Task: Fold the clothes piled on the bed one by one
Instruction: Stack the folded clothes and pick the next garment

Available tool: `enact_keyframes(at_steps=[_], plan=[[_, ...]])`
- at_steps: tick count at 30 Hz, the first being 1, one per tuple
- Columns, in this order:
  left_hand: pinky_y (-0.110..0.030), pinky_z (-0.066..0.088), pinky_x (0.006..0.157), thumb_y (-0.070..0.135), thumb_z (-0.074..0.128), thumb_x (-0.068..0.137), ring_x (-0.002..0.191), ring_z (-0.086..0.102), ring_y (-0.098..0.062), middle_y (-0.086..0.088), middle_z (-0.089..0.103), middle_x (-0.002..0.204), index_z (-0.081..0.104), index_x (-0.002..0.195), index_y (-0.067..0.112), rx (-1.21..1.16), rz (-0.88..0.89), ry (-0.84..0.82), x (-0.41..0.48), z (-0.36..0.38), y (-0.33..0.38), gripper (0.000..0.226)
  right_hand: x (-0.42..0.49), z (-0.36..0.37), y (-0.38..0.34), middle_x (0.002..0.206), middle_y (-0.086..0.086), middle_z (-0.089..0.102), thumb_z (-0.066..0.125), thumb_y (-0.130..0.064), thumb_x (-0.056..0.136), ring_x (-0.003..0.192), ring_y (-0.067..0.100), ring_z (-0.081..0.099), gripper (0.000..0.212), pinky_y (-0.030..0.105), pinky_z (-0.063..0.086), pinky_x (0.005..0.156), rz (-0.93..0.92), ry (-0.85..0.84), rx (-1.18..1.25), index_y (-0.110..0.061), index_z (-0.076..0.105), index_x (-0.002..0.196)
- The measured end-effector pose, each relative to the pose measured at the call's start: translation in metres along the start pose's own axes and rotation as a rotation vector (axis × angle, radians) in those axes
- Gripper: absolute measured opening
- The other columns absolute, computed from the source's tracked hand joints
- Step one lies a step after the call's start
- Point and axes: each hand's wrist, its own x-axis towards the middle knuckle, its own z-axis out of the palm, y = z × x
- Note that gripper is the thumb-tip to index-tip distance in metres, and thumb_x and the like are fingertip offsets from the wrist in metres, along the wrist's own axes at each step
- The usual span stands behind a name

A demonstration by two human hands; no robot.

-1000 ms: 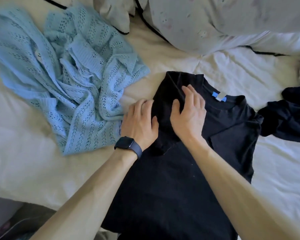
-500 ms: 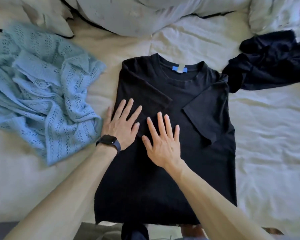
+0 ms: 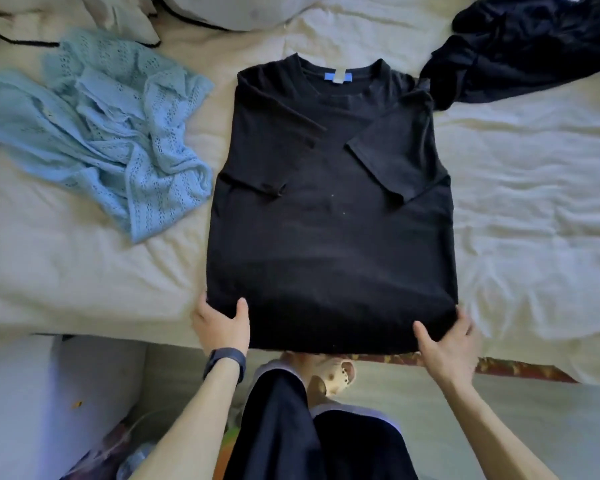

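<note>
A black T-shirt (image 3: pixel 329 244) lies flat on the white bed (image 3: pixel 534 209), collar away from me, a blue label at the neck. Both short sleeves are folded inward over its chest. My left hand (image 3: pixel 222 327), with a dark watch on the wrist, pinches the shirt's bottom left corner, thumb on top. My right hand (image 3: pixel 447 344) pinches the bottom right corner the same way. The hem hangs at the bed's near edge.
A crumpled light blue knit garment (image 3: pixel 111 140) lies left of the shirt. A dark navy garment (image 3: pixel 520 46) is heaped at the far right. Pillows (image 3: pixel 229 8) line the far side. My legs and a sandal (image 3: pixel 333 375) stand on the floor below.
Both hands left the shirt's chest, where they pressed the left sleeve flat, and slid down to grip the two bottom corners of the hem. My view shifted back toward the bed edge.
</note>
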Motion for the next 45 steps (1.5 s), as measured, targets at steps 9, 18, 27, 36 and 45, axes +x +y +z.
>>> enact_keyframes(at_steps=[9,18,27,36,45], plan=[[-0.045,0.045,0.105,0.042,0.062,0.097,0.124,0.055,-0.036,-0.012,0.056,0.142,0.051,0.142,0.005,0.204,-0.167,-0.480,0.008,-0.031,-0.048,0.059,0.018,-0.002,0.058,0.113,0.005,0.073,0.077,-0.029,0.090,0.104,0.025,0.068,0.032,0.042,0.054,0.092,0.134,-0.263,0.314,-0.015,0.072,0.118],[-0.029,0.051,0.057,0.028,0.060,0.100,0.067,0.069,-0.011,0.008,0.068,0.088,0.063,0.097,0.021,-0.041,-0.065,-0.265,-0.041,-0.087,-0.070,0.009,-0.038,-0.045,0.074,0.097,0.017,0.068,0.064,-0.015,0.099,0.087,0.032,0.069,0.019,0.039,0.056,0.082,0.200,-0.161,0.689,0.002,0.066,0.107],[-0.028,0.049,0.057,0.020,0.061,0.099,0.067,0.066,-0.017,0.004,0.068,0.079,0.062,0.104,0.021,-0.191,-0.118,-0.191,-0.074,-0.151,-0.041,0.005,-0.108,-0.098,0.051,0.082,0.017,0.066,0.052,0.004,0.095,0.064,0.022,0.063,0.025,0.027,0.061,0.066,0.396,0.030,0.939,0.002,0.063,0.117],[-0.033,0.051,0.060,0.009,0.055,0.098,0.068,0.067,-0.021,0.003,0.064,0.097,0.054,0.120,0.027,-0.421,-0.295,-0.240,-0.118,-0.180,-0.071,0.028,-0.164,-0.095,0.086,0.084,0.015,0.062,0.047,0.006,0.099,0.068,0.022,0.063,0.033,0.020,0.058,0.052,0.546,0.002,1.055,0.004,0.053,0.131],[-0.032,0.045,0.071,0.004,0.054,0.093,0.075,0.072,-0.016,0.000,0.073,0.096,0.074,0.095,0.025,-0.384,0.028,-0.400,-0.084,-0.207,0.012,0.029,-0.110,-0.143,0.023,0.099,0.015,0.068,0.045,0.008,0.093,0.086,0.025,0.070,0.036,0.020,0.059,0.063,0.326,-0.046,1.221,-0.002,0.067,0.120]])
